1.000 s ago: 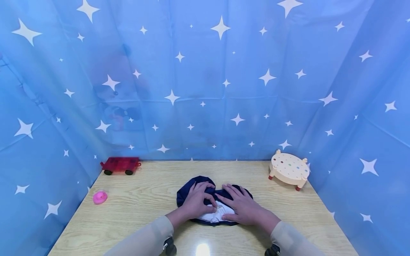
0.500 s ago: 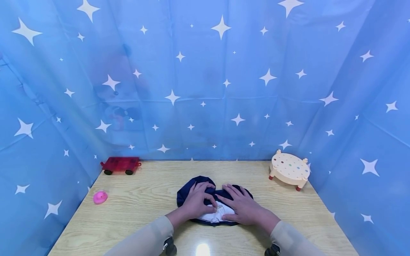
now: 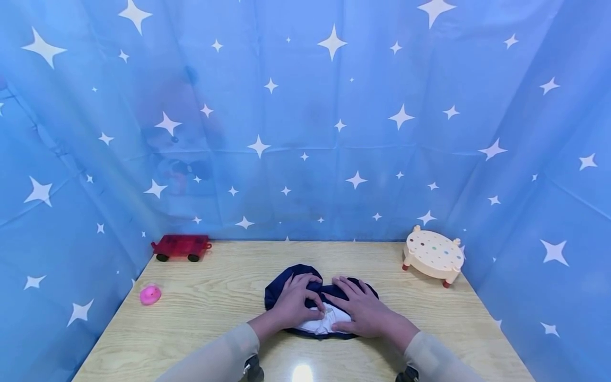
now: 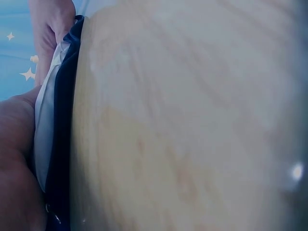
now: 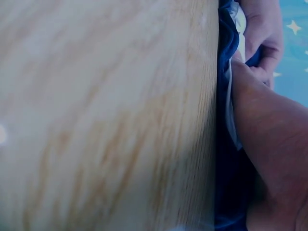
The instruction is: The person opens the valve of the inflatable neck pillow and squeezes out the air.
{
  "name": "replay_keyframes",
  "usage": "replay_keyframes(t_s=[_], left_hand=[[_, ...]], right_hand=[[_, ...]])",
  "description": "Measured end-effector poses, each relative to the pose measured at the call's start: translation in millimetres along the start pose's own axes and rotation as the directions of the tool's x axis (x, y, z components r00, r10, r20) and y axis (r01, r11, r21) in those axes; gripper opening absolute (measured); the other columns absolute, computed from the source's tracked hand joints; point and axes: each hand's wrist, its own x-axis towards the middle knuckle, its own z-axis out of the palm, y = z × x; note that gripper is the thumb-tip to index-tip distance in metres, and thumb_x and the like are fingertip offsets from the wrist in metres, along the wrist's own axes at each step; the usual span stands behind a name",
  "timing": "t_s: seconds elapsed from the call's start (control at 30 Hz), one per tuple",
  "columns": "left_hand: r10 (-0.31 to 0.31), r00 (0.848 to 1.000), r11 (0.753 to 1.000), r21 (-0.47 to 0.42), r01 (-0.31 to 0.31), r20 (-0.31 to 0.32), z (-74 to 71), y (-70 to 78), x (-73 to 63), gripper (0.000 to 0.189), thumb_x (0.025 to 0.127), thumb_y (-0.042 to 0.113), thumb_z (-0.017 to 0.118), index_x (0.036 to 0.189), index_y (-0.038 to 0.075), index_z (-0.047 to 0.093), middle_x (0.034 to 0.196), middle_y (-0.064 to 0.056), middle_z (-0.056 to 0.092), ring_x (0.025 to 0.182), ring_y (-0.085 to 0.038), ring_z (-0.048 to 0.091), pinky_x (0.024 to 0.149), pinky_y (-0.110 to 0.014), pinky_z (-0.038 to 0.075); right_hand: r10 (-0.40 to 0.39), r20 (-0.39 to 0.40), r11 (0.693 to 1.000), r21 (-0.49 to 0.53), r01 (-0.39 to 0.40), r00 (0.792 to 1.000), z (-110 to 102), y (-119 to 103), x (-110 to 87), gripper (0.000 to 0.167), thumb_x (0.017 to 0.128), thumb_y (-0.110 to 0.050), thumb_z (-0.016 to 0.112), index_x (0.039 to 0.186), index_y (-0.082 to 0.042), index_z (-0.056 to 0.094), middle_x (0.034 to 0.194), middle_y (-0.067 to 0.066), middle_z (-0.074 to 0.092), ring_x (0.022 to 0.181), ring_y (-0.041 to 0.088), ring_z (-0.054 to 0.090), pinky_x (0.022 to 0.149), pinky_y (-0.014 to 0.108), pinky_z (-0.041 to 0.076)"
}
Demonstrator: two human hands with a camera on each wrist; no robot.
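A navy cloth item with a white lining [image 3: 329,321] lies bunched on the table in the head view; its exact kind is unclear. My left hand [image 3: 293,302] rests over its left part, the thumb and index fingertip meeting at the white lining as if pinching it. My right hand [image 3: 365,310] lies on the right part with fingers fairly straight and spread, thumb on the lining. In the left wrist view the navy edge [image 4: 62,110] runs beside the left hand [image 4: 17,159]. The right wrist view has the right hand [image 5: 274,134] against the cloth; its fingertips are hidden there.
On the wooden table [image 3: 215,302] a red wheeled toy cart [image 3: 183,247] stands at the back left. A pink toy [image 3: 150,295] sits in front of it. At the back right is a cream dotted toy with short legs [image 3: 434,254]. A blue starry curtain [image 3: 296,116] surrounds the table.
The hands and the cloth stay as they were. Only the head view has shifted very slightly.
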Motion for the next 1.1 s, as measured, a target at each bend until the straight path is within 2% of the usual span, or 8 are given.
replay_keyframes(t_s=[1.1], left_hand=[[-0.018,1.000,0.999,-0.042,0.019,0.023,-0.3,-1.1,0.4,0.018,0.091,0.038,0.094,0.084,0.047,0.080,0.160,0.008,0.054,0.160,-0.028,0.034,0.131,-0.069,0.013]], right_hand=[[0.000,0.003,1.000,0.004,0.000,1.000,-2.6,-0.8,0.8,0.085,0.104,-0.081,0.049,0.171,-0.029,0.046,0.181,0.012,0.026,0.167,0.039,0.020,0.125,0.075,0.025]])
